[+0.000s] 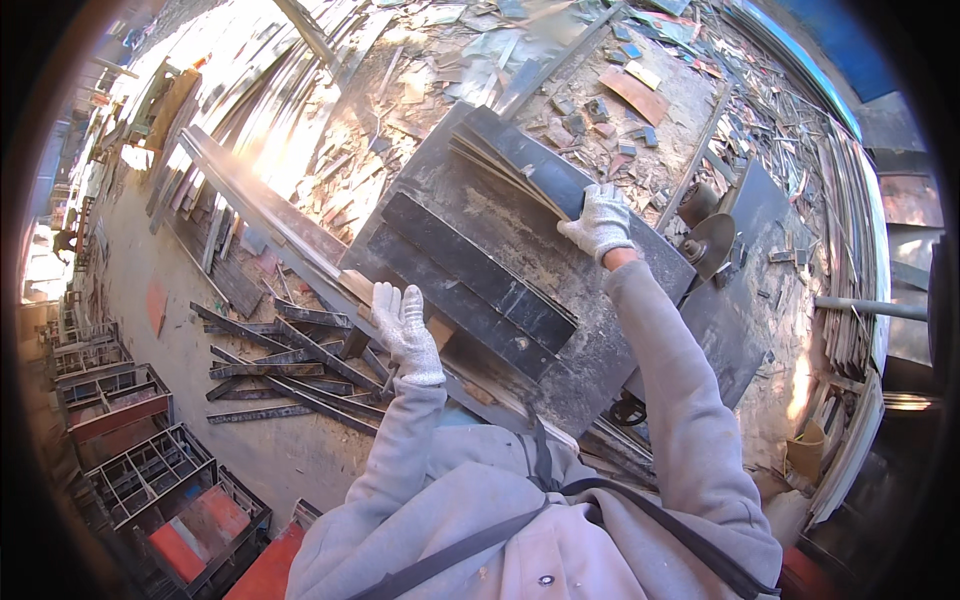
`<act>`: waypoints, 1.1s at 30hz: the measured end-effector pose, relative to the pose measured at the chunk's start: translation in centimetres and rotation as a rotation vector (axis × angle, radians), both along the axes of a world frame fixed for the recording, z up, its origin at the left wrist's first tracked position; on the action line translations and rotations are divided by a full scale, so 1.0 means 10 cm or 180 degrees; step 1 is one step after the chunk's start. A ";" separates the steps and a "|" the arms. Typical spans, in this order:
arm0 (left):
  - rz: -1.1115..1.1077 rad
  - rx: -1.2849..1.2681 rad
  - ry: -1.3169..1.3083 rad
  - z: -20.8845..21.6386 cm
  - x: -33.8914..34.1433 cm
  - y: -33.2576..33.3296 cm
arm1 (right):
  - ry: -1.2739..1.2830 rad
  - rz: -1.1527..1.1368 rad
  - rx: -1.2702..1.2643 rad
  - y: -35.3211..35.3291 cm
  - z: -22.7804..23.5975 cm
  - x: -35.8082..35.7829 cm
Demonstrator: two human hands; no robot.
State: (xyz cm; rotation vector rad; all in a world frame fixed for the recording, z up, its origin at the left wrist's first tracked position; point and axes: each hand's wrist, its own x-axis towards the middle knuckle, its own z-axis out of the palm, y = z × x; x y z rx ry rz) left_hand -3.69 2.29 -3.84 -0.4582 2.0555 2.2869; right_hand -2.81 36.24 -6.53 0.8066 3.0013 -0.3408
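Note:
Both hands wear whitish knit gloves. My left hand (405, 332) is open, its fingers stretched out, beside a long plank (285, 236) along the left edge of the dark worktable (622, 352). Across the table, my right hand (602, 222) closes around the near end of a stack of dark boards (520, 160); its thumb lies at their brown layered edge. The undersides of its fingers are hidden. Between my hands, dark strips (480, 270) lie flat and overlapping on the dusty tabletop.
A round disc (708, 246), apparently a saw blade, stands with a motor-like cylinder at the table's right edge. Dark strips (290, 365) lie crisscrossed on the floor at left, near metal-framed crates (150, 470). Wood scraps (600, 120) litter the ground beyond; planks are stacked at right.

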 end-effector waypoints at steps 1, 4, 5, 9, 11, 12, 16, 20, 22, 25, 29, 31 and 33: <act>-0.0085 0.0079 0.0055 0.06 -0.01 0.08 | -0.0278 -0.0239 -0.0652 -0.11 0.19 0.08; -0.0562 0.0581 0.0064 0.20 -0.07 0.43 | -0.0042 -0.0531 -0.2420 -0.38 0.53 0.73; -0.0910 0.0684 0.0021 0.04 -0.15 0.53 | -0.0083 -0.0745 -0.2982 -0.46 0.62 0.96; -0.2429 0.1972 -0.0969 0.34 -0.15 1.28 | 0.0192 -0.0828 -0.2893 -0.90 1.08 1.78; -0.2299 0.2312 -0.1707 0.63 0.16 1.66 | 0.0104 -0.0991 -0.2937 -1.09 1.39 2.09; -0.2456 0.2495 -0.1841 0.63 0.29 1.75 | 0.0214 -0.0940 -0.2760 -1.13 1.44 2.28; -0.3052 0.3121 -0.2308 0.68 0.70 1.92 | 0.1460 -0.1698 -0.4456 -1.09 1.55 3.10; -0.3316 0.3109 -0.2508 0.73 1.15 2.06 | 0.1911 -0.1760 -0.4159 -1.30 1.68 3.78; -0.3377 0.3097 -0.2521 0.78 1.37 2.08 | 0.1475 -0.1433 -0.3211 -1.52 1.75 3.87; -0.3585 0.2862 -0.2497 0.88 1.77 2.07 | 0.0233 -0.1697 -0.2083 -1.82 1.98 3.92; -0.3915 0.3174 -0.2730 0.88 2.10 2.03 | 0.0486 -0.1838 -0.2106 -1.94 1.84 4.16; -0.4003 0.3030 -0.2593 0.89 2.20 2.00 | 0.0422 -0.1970 -0.2217 -1.98 1.82 4.26; -0.4126 0.2965 -0.2488 0.96 2.33 1.98 | 0.0448 -0.1961 -0.2055 -2.05 1.71 4.39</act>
